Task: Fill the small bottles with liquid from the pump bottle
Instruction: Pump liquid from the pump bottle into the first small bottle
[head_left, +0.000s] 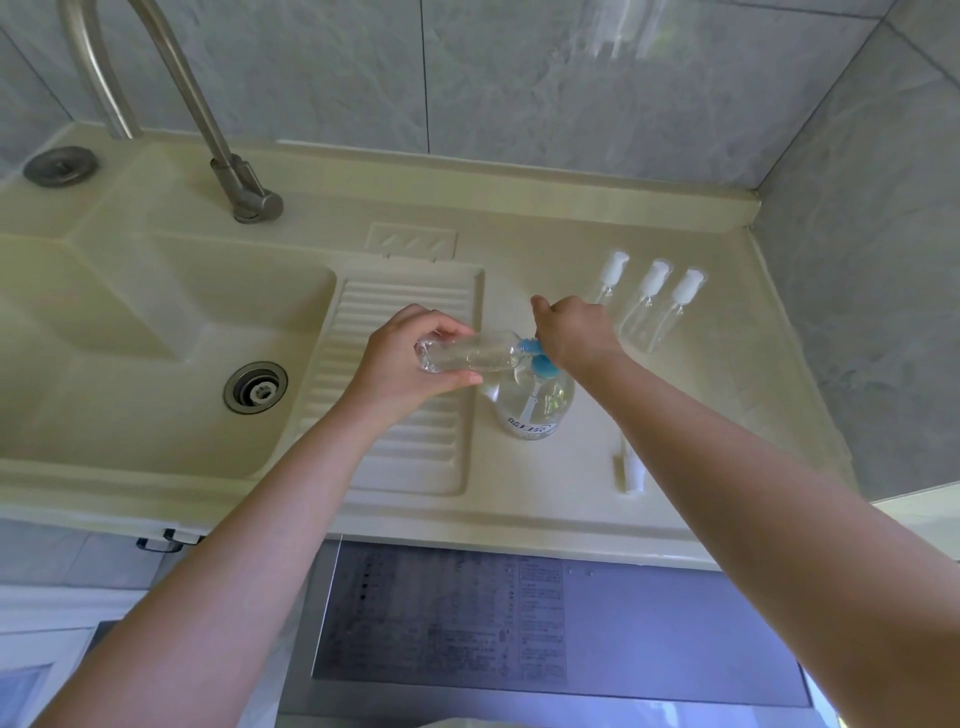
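Observation:
A clear pump bottle (535, 408) with a blue pump head (543, 358) stands on the cream counter beside the ribbed drainboard. My left hand (410, 364) grips a small clear bottle (467, 354), tilted almost flat, its mouth at the blue nozzle. My right hand (571, 332) rests on top of the pump head with its fingers curled over it. Three small clear bottles (647, 309) with white caps lie side by side on the counter behind my right hand. A white cap with its tube (629, 470) lies on the counter, partly hidden by my right forearm.
A cream sink (156, 364) with a steel drain (255, 387) lies at the left, under a tall steel tap (218, 150). The ribbed drainboard (410, 441) sits between sink and bottles. Grey tiled walls close off the back and right. A grey appliance top (519, 623) lies below the counter edge.

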